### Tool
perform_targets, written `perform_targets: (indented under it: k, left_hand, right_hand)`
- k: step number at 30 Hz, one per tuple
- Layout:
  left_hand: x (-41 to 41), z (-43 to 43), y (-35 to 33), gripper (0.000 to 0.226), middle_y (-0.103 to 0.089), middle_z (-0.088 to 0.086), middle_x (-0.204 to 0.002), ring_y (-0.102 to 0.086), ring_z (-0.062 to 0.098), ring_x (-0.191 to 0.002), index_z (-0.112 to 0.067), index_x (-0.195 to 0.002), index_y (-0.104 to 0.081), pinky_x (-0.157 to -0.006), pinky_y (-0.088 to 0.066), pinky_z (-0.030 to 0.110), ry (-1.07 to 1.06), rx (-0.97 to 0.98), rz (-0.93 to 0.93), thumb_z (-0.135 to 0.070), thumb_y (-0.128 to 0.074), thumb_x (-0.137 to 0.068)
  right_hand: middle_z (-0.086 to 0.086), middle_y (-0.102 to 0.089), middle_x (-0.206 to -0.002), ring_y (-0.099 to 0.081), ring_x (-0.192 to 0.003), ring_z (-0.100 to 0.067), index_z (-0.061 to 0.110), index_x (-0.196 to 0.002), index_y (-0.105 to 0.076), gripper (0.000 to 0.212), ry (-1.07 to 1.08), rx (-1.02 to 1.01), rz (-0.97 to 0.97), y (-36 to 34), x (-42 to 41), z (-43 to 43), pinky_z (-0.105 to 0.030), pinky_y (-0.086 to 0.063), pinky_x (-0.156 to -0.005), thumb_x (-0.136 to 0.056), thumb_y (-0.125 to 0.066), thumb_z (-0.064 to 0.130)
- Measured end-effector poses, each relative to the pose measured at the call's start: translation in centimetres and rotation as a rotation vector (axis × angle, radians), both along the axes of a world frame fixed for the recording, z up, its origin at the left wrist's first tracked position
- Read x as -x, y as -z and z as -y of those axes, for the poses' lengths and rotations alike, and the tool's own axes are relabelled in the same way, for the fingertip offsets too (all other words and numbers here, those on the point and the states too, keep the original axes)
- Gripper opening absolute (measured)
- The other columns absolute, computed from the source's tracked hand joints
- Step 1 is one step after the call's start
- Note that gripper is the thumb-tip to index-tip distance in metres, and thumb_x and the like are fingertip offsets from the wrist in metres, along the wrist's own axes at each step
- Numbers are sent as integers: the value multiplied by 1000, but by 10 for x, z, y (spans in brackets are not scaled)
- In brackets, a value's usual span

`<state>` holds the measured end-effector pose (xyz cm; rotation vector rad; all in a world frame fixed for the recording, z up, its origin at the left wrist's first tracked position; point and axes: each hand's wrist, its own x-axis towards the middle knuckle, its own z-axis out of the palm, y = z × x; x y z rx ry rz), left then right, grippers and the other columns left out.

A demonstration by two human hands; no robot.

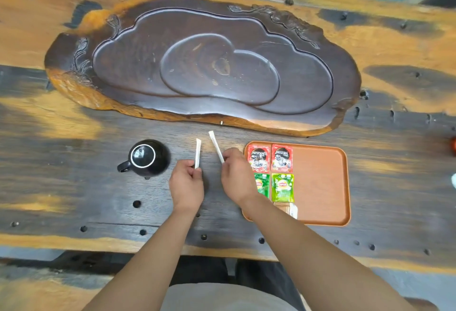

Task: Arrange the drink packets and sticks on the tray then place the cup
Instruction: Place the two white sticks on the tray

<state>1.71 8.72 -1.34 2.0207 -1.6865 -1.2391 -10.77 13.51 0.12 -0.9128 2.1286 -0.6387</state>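
Observation:
An orange tray [320, 182] lies on the table at the right. Two red coffee packets [281, 157] sit side by side at its far left. Two green tea packets [282, 187] lie just below them, the left one partly hidden by my right wrist. A brown packet [287, 208] lies below those. My left hand [186, 185] pinches one white stick [198, 152] held upright. Left of the tray, my right hand [237, 175] holds a second white stick [216, 146], which leans left. A black cup [148, 157] stands upside down on the table, left of both hands.
A large dark carved wooden tea board [345, 83] fills the table beyond the hands. The right two thirds of the orange tray is bare. The wooden table [74, 187] has holes along its near edge. A small red object [453, 146] shows at the far right edge.

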Motion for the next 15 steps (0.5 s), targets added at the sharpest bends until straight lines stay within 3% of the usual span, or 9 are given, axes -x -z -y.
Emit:
perform_targets:
  k: [5, 8, 11, 15]
  left_hand:
    - [43, -27, -22, 17, -67, 1, -75, -64, 17, -74, -23, -84, -64, -72, -49, 29, -45, -179, -231, -6, -68, -86]
    - [80, -52, -26, 15, -71, 5, -78, -68, 20, -75, -19, -85, -67, -70, -55, 33, 61, -247, -269, -5, -69, -84]
    - [118, -79, -26, 12, -68, 0, -78, -64, 15, -72, -16, -88, -67, -66, -50, 26, 175, -309, -274, -4, -68, -86]
    - [166, -110, -20, 15, -68, 1, -83, -63, 19, -76, -19, -84, -64, -71, -53, 30, 313, -369, -240, -4, -65, -86]
  right_hand:
    - [-7, -63, -85, -56, -77, -22, 17, -85, -53, 20, 207, 81, 27, -7, 45, -51, -30, -39, -66, -92, -50, -1]
    - [-6, -61, -77, -54, -68, -20, 11, -84, -55, 14, 362, 41, 40, -5, 83, -95, -32, -42, -63, -90, -53, 0]
    - [0, -61, -72, -54, -65, -18, 12, -83, -59, 14, 475, -21, 18, -5, 122, -138, -35, -44, -63, -88, -54, 0]
    - [2, -60, -70, -55, -66, -21, 12, -82, -61, 16, 531, -129, 25, -5, 163, -182, -33, -45, -59, -86, -53, -1]
